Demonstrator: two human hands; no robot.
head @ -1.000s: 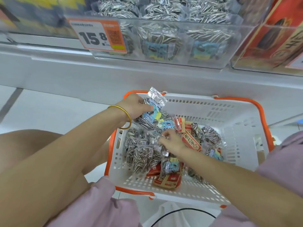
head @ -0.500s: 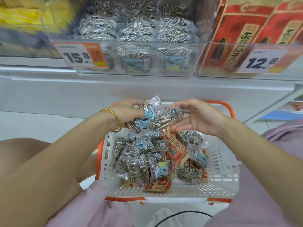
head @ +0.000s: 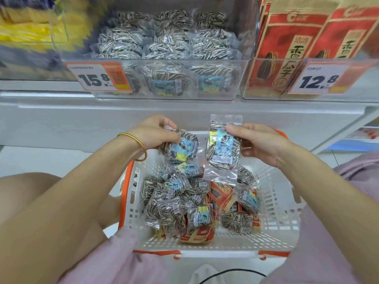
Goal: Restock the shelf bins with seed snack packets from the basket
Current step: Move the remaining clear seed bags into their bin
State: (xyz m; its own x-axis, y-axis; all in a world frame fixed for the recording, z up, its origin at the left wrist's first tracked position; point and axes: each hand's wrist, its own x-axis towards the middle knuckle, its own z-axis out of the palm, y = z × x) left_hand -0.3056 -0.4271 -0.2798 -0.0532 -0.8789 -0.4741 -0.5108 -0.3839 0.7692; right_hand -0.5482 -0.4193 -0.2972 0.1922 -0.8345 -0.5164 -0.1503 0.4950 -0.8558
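Across the top of the view ran a long white shelf (head: 82, 119). On it sat a clear plastic shelf bin (head: 184, 63), stacked with transparent packets of striped seeds. Just right of it stood a second clear bin (head: 246, 87) of tall red cartons (head: 291, 48).

Below sat a white slotted plastic basket (head: 272, 201) with an orange rim. Inside lay a loose heap of seed packets (head: 170, 201), mixed with red ones.

Both hands were raised over the basket's far edge.
- The left hand (head: 155, 132) had its fingers curled round a bunched blue-labelled seed packet (head: 182, 148).
- The right hand (head: 260, 140) pinched a flat upright seed packet (head: 222, 148) near its top, thumb in front.

The two packets hung side by side.

Orange price tags read 15.8 (head: 98, 77) and 12.8 (head: 320, 78). A thin gold bangle (head: 141, 146) circled the left wrist.
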